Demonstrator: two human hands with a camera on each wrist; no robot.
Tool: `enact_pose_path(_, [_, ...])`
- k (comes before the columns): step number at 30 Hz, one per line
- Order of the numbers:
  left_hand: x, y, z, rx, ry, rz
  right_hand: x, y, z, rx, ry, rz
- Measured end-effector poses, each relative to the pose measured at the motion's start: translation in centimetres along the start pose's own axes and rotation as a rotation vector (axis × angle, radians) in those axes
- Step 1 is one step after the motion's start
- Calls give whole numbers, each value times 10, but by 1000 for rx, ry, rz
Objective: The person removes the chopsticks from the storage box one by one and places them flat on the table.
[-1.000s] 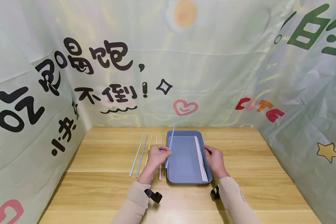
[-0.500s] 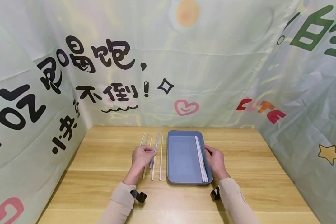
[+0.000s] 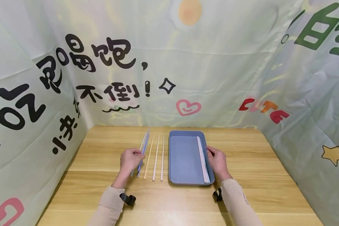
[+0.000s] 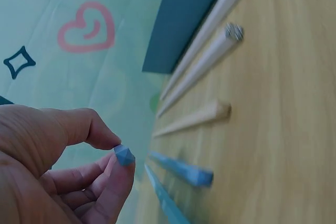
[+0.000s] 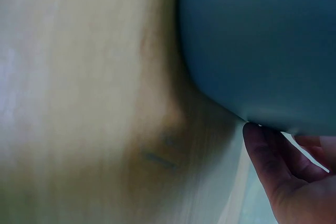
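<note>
My left hand (image 3: pixel 131 160) pinches a blue-violet chopstick (image 4: pixel 125 155) between thumb and fingers, its butt end facing the left wrist camera. In the head view it overlaps a blue chopstick (image 4: pixel 191 172) lying on the table. Left of that lies a pale blue-green chopstick (image 4: pixel 167 199), partly hidden by the hand. To the right are a yellowish chopstick (image 3: pixel 148 158) and two pale pinkish chopsticks (image 3: pixel 156 158) with patterned ends. My right hand (image 3: pixel 218 161) touches the right wall of a blue-grey tray (image 3: pixel 185 160), thumb at its rim in the right wrist view.
Several pale chopsticks (image 3: pixel 202 160) lie together along the tray's right side. The wooden table (image 3: pixel 248 194) backs onto a printed cloth (image 3: pixel 220 78), which also hangs at both sides.
My left hand has carried the blue-violet chopstick left, from the tray's left edge across the row to the blue chopstick. The right hand and tray have stayed in place.
</note>
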State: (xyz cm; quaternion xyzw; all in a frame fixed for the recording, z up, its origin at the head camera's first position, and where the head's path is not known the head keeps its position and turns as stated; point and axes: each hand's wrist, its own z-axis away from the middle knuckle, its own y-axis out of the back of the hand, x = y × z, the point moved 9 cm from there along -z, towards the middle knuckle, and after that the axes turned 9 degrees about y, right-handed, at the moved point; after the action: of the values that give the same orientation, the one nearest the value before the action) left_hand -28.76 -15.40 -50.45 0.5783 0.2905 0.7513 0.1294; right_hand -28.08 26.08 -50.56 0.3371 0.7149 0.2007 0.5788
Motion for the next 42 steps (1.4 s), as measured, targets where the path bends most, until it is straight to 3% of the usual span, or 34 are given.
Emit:
enact_pose_path(10, [-27,20,-6,46,22,-88,1,0,1,-8,-20,-15])
enact_pose_path(20, [-46,32,-6,53,44,-145,4,0,0,1,-21,-21])
enact_pose_path(29, [-45,31,-6,49,14,-170,4,-2,1,-1,-22,-21])
enact_pose_path(42, [-43,28,-4,45,16,-190,5,-1,2,8,-32,-23])
